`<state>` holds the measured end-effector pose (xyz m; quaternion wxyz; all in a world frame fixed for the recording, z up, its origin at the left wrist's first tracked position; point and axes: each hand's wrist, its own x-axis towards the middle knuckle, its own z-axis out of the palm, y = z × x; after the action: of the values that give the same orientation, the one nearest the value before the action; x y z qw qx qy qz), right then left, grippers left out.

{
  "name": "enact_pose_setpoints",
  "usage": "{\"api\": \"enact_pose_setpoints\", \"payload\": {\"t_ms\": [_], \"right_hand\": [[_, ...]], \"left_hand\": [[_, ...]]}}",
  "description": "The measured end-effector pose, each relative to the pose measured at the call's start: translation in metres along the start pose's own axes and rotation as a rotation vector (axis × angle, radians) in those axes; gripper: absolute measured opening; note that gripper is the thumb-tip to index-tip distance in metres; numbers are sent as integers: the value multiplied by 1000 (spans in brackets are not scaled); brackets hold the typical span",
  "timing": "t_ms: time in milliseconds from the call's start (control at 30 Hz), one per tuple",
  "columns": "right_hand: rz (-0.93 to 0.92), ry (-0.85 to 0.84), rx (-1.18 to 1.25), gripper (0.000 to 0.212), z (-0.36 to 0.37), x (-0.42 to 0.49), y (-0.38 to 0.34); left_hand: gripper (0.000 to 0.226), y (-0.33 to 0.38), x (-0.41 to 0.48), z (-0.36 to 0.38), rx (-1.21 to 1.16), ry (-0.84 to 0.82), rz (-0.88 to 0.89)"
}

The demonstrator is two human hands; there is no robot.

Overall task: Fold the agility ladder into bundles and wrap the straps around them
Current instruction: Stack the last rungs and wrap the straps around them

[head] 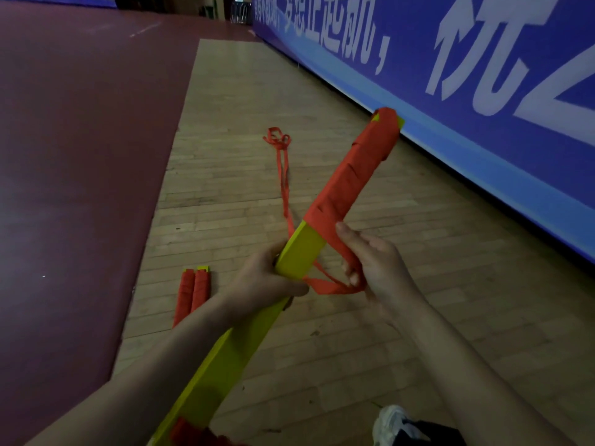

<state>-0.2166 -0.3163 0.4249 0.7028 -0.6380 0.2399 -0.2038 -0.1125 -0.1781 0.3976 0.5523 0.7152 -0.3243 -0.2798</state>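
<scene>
Above the wooden floor (pixel 467 268) the yellow ladder bundle (pixel 302 249) is held slanting, half wrapped in orange; it is gripped by the left hand (pixel 267 281), while the loose strap (pixel 325 288) is pinched by the right hand (pixel 376 265)

The pale wooden plank floor (pixel 244 101) carries two orange-wrapped bundles with yellow ends (pixel 192 292), side by side and touching. Farther off lies the tangled end of a loose orange strap (pixel 278 140). Dark red flooring (pixel 80 156) borders the planks' left.
</scene>
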Motion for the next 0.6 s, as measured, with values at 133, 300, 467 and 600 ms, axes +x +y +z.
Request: {"api": "enact_pose_setpoints", "payload": {"t_ms": [133,300,467,600], "right_hand": [[31,-152,-25,18,-12,1,-3],[58,-156,-27,16,-15,-1,-1],[-26,-83,-7,32,-13,-1,-3],[-75,-153,46,39,-12,-2,-5]], "left_hand": [[43,-2,-1,-5,-29,-31,8],[41,1,-1,-6,-66,-70,2],[31,8,-6,-4,-239,-164,-19],[45,-8,-1,-9,-183,-254,-181]]}}
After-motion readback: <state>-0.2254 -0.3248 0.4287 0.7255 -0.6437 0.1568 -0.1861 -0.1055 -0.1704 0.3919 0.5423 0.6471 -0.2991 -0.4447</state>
